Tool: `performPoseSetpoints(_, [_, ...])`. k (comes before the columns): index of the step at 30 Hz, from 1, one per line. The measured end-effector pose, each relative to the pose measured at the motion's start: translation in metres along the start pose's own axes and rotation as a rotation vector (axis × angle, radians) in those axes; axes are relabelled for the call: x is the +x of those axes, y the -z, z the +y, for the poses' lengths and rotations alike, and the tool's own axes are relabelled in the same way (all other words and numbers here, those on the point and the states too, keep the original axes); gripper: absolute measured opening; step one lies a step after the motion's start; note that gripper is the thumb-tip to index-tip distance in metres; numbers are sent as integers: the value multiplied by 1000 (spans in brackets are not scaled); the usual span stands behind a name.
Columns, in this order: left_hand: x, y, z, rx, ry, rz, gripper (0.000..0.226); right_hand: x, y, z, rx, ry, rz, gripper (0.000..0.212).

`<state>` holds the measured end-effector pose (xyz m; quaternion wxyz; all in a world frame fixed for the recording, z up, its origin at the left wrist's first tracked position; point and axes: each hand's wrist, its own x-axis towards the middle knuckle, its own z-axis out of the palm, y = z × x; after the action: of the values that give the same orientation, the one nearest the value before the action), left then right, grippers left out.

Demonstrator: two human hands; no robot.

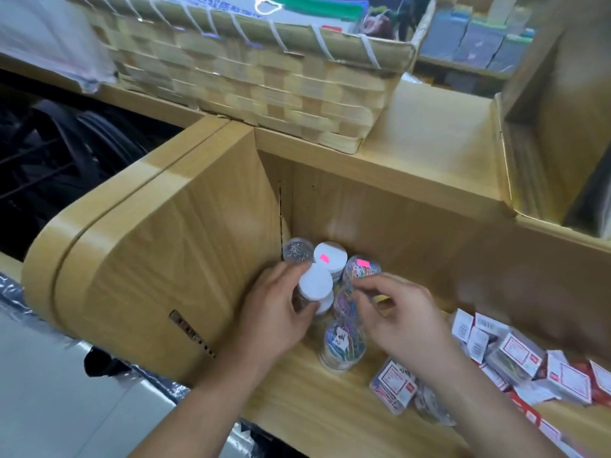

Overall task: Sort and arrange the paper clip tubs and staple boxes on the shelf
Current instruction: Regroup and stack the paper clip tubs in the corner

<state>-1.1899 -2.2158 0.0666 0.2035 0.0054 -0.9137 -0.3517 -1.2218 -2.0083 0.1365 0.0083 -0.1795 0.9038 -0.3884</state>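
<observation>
- The woven basket (pixel 248 77) sits on the upper ledge at the far left. It holds flat printed packets and a green folder, but the blur hides what they are.
- The left hand (pixel 281 312) is curled round a white-lidded tub (pixel 315 285) at the left end of the shelf (pixel 314 401), close to the side panel (pixel 182 242). I judge the step in hand to be packing the tubs into this far-left corner.
- Three tubs stand in the corner behind it. The silver-clip tub (pixel 297 251) holds plain metal clips. The pink-stickered lid (pixel 330 259) hides what is in its tub. The far coloured tub (pixel 362 267) shows mixed coloured clips through its clear top.
- The middle tub (pixel 344 300), also full of coloured clips, stands between the hands. The right hand (pixel 396 315) seems to pinch its rim with thumb and fingertips.
- The near tub (pixel 344 345) stands alone nearer the shelf edge. It is clear, holds coloured clips and bears a handwritten label.
- The staple boxes (pixel 515 358) lie jumbled and tilted at the near right, still unsorted.
- The next move calls for setting the held tub upright, snug against its neighbours and without tipping them. The near tub should join the group, and then the boxes need squaring up.
</observation>
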Motion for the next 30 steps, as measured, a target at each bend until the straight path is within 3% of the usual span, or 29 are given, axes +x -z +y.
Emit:
performPoseSetpoints(4, [-1, -3, 2, -36, -26, 4, 57, -3, -3, 5, 60, -1, -25, 18])
performPoseSetpoints(12, [-5, -5, 3, 127, -93, -19, 53, -6, -5, 12, 6, 15, 32, 12])
performPoseSetpoints(17, [-13, -3, 3, 123, -81, -18, 60, -10, -4, 17, -176, -156, -2, 28])
performPoseSetpoints(25, [-25, 15, 15, 101, -94, -14, 44, -7, -8, 21, -152, -177, 2, 22])
performPoseSetpoints(30, [-37, 24, 70, 4, -152, 60, 25, -30, 27, 33, -81, -159, 100, 8])
